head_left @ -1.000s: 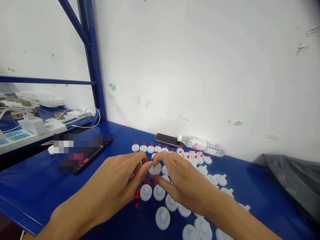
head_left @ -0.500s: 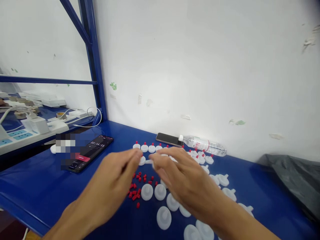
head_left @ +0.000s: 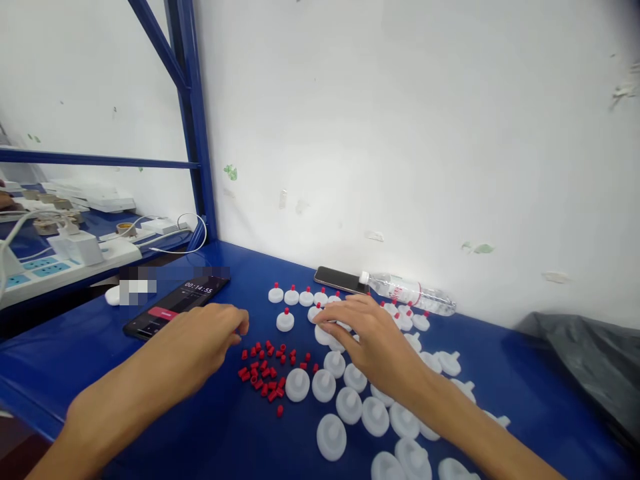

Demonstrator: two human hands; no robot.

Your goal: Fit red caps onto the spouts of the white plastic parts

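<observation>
My left hand (head_left: 216, 333) is just left of a scatter of small red caps (head_left: 265, 368), with its fingers curled down and inward. Whether anything is between those fingertips is hidden. My right hand (head_left: 367, 333) hovers over white round lids with spouts, its thumb and fingers bent with a gap between them. Below its thumb lies a white lid (head_left: 326, 335). Close to its fingertips stands a white lid with a red cap on its spout (head_left: 314, 313). Another capped lid (head_left: 285, 322) stands by itself between my hands.
Rows of capped lids (head_left: 291, 297) stand farther back. Several uncapped lids (head_left: 375, 417) spread across the front and right. Behind them lie a phone (head_left: 341, 279) and a plastic bottle (head_left: 410, 293). A timer phone (head_left: 175, 307) lies left; a dark bag (head_left: 575, 353) sits right.
My hands, close together around a white lid before, have moved apart. The left went left and slightly down, uncovering more red caps; the right shifted slightly right, uncovering capped and uncapped lids.
</observation>
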